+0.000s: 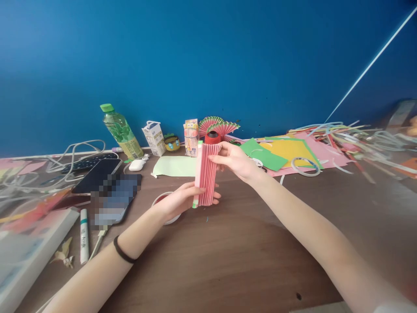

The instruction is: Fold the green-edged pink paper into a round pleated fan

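A pleated pink paper fan (208,176), its folds stacked upright and a green-tipped strip along its left side, is held up over the brown table. My left hand (184,198) grips its lower part, thumb across the front and fingertips showing past the right edge. Pinched at the upper right edge of the folds is my right hand (233,161). Under my left hand, a roll of tape (173,221) lies partly hidden. Behind the folded paper stand a red thread spool (213,138) and finished pink fans with green edges (218,127).
Left: a green-capped bottle (122,132), cartons (154,138), phones (119,200), a white earbud case (137,165), an acrylic marker (84,237) and cables. Right: green paper (265,155), yellow paper (286,152), a white ring (305,167) and a heap of paper strips (345,139). A blue wall rises behind.
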The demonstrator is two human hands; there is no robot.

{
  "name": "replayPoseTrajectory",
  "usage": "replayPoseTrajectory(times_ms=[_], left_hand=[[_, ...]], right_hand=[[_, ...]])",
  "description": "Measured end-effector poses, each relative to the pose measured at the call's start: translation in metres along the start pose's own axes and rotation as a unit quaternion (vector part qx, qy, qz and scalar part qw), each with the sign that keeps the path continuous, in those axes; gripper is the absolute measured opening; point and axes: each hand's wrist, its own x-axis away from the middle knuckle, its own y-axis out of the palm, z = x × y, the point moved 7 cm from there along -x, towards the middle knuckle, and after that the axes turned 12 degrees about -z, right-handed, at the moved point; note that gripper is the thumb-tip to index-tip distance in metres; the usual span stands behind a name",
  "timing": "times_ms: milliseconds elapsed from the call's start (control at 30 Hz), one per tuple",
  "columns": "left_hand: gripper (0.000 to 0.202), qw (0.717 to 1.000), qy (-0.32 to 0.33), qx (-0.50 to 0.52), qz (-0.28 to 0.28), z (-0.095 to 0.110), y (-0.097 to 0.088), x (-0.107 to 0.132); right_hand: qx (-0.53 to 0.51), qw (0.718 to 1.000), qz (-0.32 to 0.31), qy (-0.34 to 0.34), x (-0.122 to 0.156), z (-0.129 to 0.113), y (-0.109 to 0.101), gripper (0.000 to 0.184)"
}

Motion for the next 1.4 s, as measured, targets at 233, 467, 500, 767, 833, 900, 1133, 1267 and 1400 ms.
replayPoseTrajectory(times_ms=[233, 467, 500, 767, 833, 900, 1133, 1267, 1400], left_hand=[[0.034, 0.985, 0.032, -0.058, 0.156, 0.004, -0.015, 0.005], [0.034, 0.971, 0.048, -0.071, 0.223, 0.006, -0.025, 0.007], [0.033, 0.970, 0.051, -0.071, 0.226, 0.005, -0.026, 0.007], [0.033, 0.959, 0.078, -0.094, 0.257, 0.008, -0.033, 0.009], [0.032, 0.955, 0.080, -0.098, 0.270, 0.010, -0.032, 0.010], [0.030, 0.951, 0.081, -0.101, 0.280, 0.012, -0.032, 0.011], [0.020, 0.919, 0.100, -0.173, 0.339, 0.026, -0.034, 0.018], [0.017, 0.890, 0.140, -0.259, 0.349, 0.036, -0.034, 0.021], [0.014, 0.851, 0.175, -0.350, 0.350, 0.041, -0.035, 0.024]], right_hand=[[0.036, 0.999, -0.019, 0.009, 0.001, -0.002, 0.006, 0.024], [0.057, 0.998, -0.007, 0.021, 0.001, -0.003, 0.001, 0.022], [0.060, 0.998, -0.006, 0.022, 0.001, -0.004, 0.000, 0.022], [0.086, 0.996, 0.002, 0.031, 0.001, -0.003, -0.005, 0.020], [0.097, 0.995, 0.010, 0.027, 0.001, -0.003, -0.008, 0.020], [0.103, 0.994, 0.019, 0.020, 0.001, -0.003, -0.010, 0.021], [0.157, 0.987, 0.027, -0.015, 0.001, -0.009, -0.012, 0.021], [0.197, 0.978, 0.024, -0.069, 0.003, -0.019, -0.010, 0.019], [0.200, 0.977, -0.006, -0.075, 0.004, -0.022, -0.004, 0.020]])
